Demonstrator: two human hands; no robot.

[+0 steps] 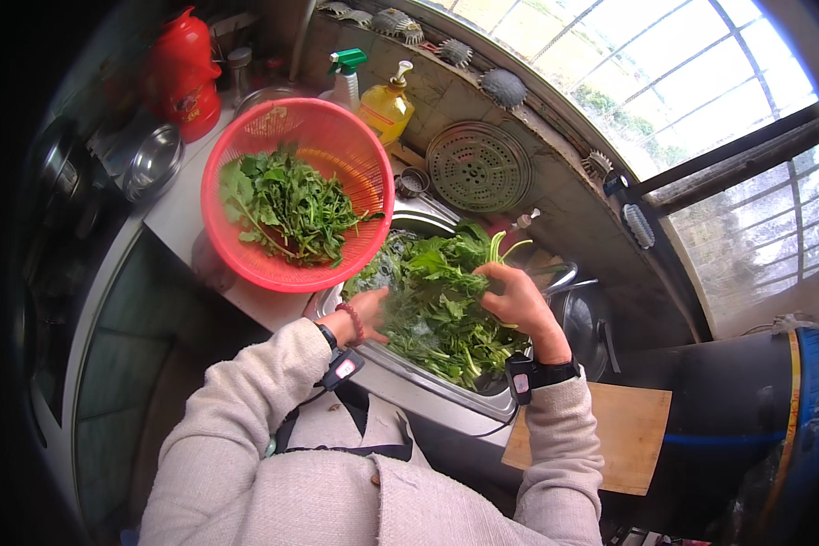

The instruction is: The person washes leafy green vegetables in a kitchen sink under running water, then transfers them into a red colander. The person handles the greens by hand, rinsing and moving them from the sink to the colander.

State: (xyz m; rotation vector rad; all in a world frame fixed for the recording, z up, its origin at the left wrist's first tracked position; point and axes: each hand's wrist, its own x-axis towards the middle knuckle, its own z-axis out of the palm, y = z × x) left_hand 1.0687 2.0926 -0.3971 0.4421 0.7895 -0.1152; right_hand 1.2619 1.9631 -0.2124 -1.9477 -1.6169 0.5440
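Note:
Leafy greens (446, 305) with pale stems fill the metal sink (409, 361), with splashing water at their left side. My right hand (521, 305) curls its thumb and fingers around some of the greens at the sink's right, and pale stems stick up beside the fingertips. At the left side of the sink, my left hand (366, 317) reaches into the leaves, its fingers partly hidden by greens and blurred water. A red plastic colander (373, 150) with more cut greens (291, 205) in it stands on the counter, left of the sink.
Behind the sink are a yellow pump bottle (387, 106), a green-topped spray bottle (346, 77) and a round perforated steamer plate (479, 168). A red thermos (187, 77) and metal bowls (155, 162) stand at the left. A wooden board (623, 437) lies at the right.

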